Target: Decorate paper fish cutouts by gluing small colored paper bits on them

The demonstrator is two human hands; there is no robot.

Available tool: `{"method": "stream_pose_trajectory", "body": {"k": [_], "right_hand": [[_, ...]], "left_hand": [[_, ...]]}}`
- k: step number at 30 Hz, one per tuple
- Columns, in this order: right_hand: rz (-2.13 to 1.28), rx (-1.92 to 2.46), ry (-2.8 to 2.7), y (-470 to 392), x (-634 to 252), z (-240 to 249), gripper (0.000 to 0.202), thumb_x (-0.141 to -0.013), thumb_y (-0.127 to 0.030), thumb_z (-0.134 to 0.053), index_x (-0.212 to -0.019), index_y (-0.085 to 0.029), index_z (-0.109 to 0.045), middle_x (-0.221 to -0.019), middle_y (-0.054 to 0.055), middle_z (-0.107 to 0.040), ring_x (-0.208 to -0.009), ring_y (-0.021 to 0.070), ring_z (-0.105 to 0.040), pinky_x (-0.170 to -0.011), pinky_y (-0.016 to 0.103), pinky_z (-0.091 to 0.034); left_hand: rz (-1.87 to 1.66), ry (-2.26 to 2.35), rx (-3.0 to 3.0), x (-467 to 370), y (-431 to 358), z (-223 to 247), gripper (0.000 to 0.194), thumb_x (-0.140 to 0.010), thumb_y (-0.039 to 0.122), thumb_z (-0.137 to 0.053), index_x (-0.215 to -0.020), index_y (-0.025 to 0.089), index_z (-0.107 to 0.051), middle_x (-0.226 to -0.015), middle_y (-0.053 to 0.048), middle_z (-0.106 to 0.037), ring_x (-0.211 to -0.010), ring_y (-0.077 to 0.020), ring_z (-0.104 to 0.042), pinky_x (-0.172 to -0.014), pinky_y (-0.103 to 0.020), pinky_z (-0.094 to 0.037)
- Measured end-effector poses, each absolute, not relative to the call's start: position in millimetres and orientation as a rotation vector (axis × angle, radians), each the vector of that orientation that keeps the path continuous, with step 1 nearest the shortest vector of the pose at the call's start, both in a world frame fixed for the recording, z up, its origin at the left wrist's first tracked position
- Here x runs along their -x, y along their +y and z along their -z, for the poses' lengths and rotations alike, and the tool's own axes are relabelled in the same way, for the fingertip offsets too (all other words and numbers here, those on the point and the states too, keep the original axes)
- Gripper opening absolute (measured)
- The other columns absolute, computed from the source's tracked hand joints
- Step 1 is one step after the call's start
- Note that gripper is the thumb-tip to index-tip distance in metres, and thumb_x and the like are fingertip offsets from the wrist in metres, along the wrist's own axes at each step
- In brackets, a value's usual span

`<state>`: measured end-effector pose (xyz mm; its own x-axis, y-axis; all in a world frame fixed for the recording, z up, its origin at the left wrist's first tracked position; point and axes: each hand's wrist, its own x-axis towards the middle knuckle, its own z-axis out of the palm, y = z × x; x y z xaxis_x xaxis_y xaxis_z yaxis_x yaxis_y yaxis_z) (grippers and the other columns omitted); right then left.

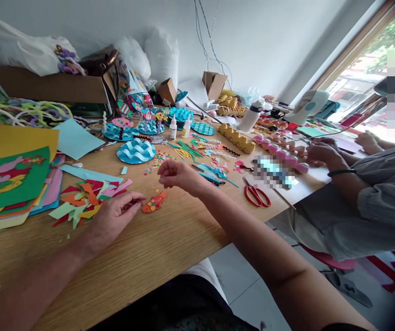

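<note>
An orange paper fish [155, 202] with several coloured dots stuck on its body lies flat on the wooden table [197, 230]. My left hand [121, 211] rests just left of the fish's head, fingers loosely bent and thumb a little apart, with nothing visible in it. Above the fish's tail hovers my right hand [178, 177], its thumb and fingertips pinched together. Whatever is in that pinch is too small to make out. Behind the fish is a scatter of small paper dots [159, 161], close to my right hand's fingertips.
Paper scraps [87, 197] lie left of my left hand, beside stacked coloured sheets [51, 188]. Red-handled scissors [257, 195] and pens [207, 174] lie to the right. Further back stand a wavy blue paper disc [136, 151] and glue bottles [172, 128]. A co-worker [373, 184] sits at right.
</note>
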<state>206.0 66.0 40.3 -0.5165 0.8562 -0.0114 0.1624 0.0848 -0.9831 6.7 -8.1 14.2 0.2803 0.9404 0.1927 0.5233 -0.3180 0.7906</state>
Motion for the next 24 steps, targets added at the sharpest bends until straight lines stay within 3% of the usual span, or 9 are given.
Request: {"method": "stream_pose_trajectory", "body": {"k": [4, 11, 24], "right_hand": [[-1.587, 0.844, -1.681, 39.2, -192.7, -38.1, 0.020, -0.065, -0.015, -0.062, -0.080, -0.016, -0.050, -0.058, -0.007, -0.053, -0.051, 0.0048, -0.052, -0.051, 0.017, -0.040], [-1.599, 0.836, -1.706, 27.6, -179.1, -31.3, 0.019, -0.065, -0.011, -0.061, -0.078, -0.017, -0.048, -0.056, -0.008, -0.056, -0.052, 0.0056, -0.054, -0.052, 0.018, -0.042], [-1.440, 0.982, -1.821, 25.2, -179.6, -30.2, 0.012, -0.069, -0.014, -0.061, -0.075, -0.015, -0.051, -0.060, -0.005, -0.054, -0.054, 0.0059, -0.052, -0.053, 0.018, -0.040]], "left_hand": [[-0.877, 1.222, -1.732, -11.9, -12.4, -21.3, 0.031, -0.079, 0.041, -0.050, -0.097, 0.019, -0.061, -0.091, -0.004, -0.067, -0.082, -0.0189, -0.062, -0.072, -0.028, -0.051], [-0.901, 1.191, -1.739, -14.2, -14.1, -22.7, 0.018, -0.078, 0.034, -0.050, -0.080, 0.019, -0.059, -0.073, 0.000, -0.061, -0.070, -0.0151, -0.058, -0.064, -0.025, -0.048], [-0.891, 1.201, -1.737, -11.3, -11.0, -19.8, 0.017, -0.076, 0.033, -0.051, -0.074, 0.018, -0.059, -0.063, 0.003, -0.053, -0.061, -0.0120, -0.050, -0.056, -0.023, -0.042]]}}
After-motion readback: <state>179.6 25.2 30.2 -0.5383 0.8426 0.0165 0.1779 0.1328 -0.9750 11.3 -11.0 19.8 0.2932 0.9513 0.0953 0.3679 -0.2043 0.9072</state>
